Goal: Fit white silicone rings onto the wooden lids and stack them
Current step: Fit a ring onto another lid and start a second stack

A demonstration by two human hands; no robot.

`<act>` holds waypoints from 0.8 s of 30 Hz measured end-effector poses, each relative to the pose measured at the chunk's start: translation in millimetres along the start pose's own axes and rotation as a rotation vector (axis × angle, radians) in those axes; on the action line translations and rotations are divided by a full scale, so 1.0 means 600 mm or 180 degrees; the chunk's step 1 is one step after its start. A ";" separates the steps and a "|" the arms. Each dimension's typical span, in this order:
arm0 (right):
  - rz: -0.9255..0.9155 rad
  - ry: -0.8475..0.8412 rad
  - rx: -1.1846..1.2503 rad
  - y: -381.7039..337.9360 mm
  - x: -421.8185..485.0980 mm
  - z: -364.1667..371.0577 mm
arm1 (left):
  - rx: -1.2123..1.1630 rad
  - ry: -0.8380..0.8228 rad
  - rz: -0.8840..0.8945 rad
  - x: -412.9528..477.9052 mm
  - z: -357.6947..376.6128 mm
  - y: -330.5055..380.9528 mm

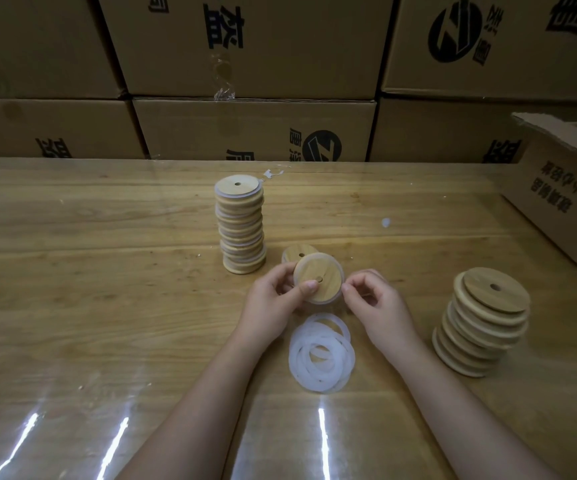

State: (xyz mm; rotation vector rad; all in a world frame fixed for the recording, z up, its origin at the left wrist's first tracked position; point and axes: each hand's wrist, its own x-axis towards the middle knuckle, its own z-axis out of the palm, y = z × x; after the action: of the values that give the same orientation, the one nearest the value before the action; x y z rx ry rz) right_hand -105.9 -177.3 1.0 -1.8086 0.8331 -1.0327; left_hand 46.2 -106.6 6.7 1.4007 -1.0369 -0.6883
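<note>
Lid (319, 278): wooden, round, small hole near centre, face tilted toward the camera, held just above table (107, 237). White ring (341, 275) seated around its rim, showing as a pale band along the right and lower edges.

Left hand (273, 299): clamped on the lid's left edge, thumb (309, 286) pressed flat on the face just beside the hole, other fingers curled behind and mostly hidden.

Right hand (373, 299): curled, fingertips (346, 289) drawn together and pinching the ring at the lid's right rim.

Second lid (295, 253): flat on the table directly behind the lid, partly covered by it, hole visible.

Loose rings (321, 353): overlapping white pile in front of the lid, between the two forearms, flat on the table.

Ringed stack (242, 230): tall upright column behind and left of the lid, near but apart, white edges showing between the wooden layers.

Bare stack (484, 323): right of the lid, well apart, leaning, upper lids slid out of line, no white visible.

White speck (386, 222): behind and right of the lid, alone on the table; too small to identify.

Open carton (564, 188): far right of the lid, on the table edge, flap torn.

Cartons (252, 64): stacked wall behind the lid, beyond the table, black print on brown.
</note>
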 end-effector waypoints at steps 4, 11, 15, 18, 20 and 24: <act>-0.0013 -0.0064 -0.0057 -0.002 0.000 0.000 | 0.0027 0.0123 0.0061 -0.001 0.000 -0.002; 0.0026 -0.0153 -0.0161 0.002 -0.002 0.000 | 0.0035 0.0077 -0.0019 0.000 -0.003 -0.009; 0.0340 -0.0192 -0.0004 0.004 -0.003 0.003 | -0.0078 0.0078 -0.0164 0.004 0.001 -0.008; 0.0451 -0.0217 0.0316 0.000 -0.004 0.005 | -0.0050 0.0068 -0.0181 0.005 0.005 -0.008; 0.0457 -0.0219 0.0394 -0.002 -0.004 0.007 | 0.0011 0.0095 -0.0183 0.005 0.005 -0.008; 0.0469 -0.0122 0.0695 -0.002 -0.001 0.007 | -0.0021 0.0094 -0.0246 0.002 0.007 -0.001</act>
State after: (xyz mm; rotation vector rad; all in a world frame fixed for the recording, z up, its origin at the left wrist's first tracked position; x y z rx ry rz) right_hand -102.2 -175.0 0.5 -1.5550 0.7858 -0.9524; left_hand 43.1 -109.6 5.7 1.4471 -0.9605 -0.7247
